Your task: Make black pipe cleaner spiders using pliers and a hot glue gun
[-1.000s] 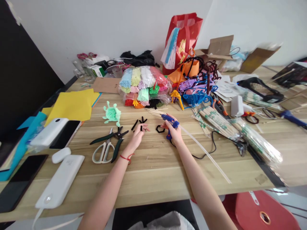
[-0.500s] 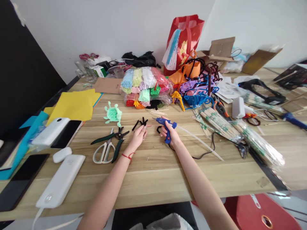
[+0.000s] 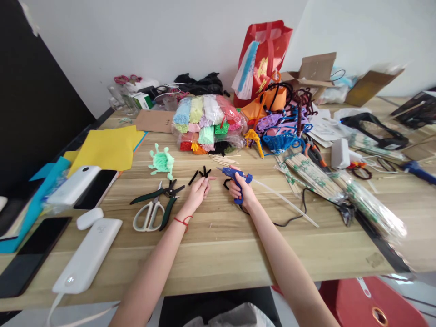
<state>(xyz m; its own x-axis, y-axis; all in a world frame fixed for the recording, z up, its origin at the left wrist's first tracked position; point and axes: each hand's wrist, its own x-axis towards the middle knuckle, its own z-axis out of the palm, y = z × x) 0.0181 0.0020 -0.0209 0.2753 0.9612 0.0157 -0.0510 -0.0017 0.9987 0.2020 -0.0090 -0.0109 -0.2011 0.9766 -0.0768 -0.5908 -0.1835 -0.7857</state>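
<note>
My left hand (image 3: 198, 192) pinches a small bunch of black pipe cleaner pieces (image 3: 205, 172), their ends fanning out above the fingertips. One more short black pipe cleaner piece (image 3: 193, 177) lies just left of it. My right hand (image 3: 242, 193) is wrapped round the handle of a blue hot glue gun (image 3: 237, 173), its nozzle pointing left toward the left hand, a short gap away. A long clear glue stick (image 3: 286, 202) sticks out of the gun's back. Beside the right fingers shows a small black fuzzy curl (image 3: 226, 183).
White-handled scissors (image 3: 149, 216) and dark green pliers (image 3: 167, 211) lie left of my left hand. A mint-green fuzzy figure (image 3: 161, 162) stands behind them. Bagged pipe cleaners (image 3: 207, 120) sit at the back, wooden sticks (image 3: 223, 160) before them. The gun's black cord (image 3: 303, 200) runs right.
Both hands hold nearly the same positions, still gripping the pipe cleaner pieces and the glue gun. The whole view has shifted very slightly.
</note>
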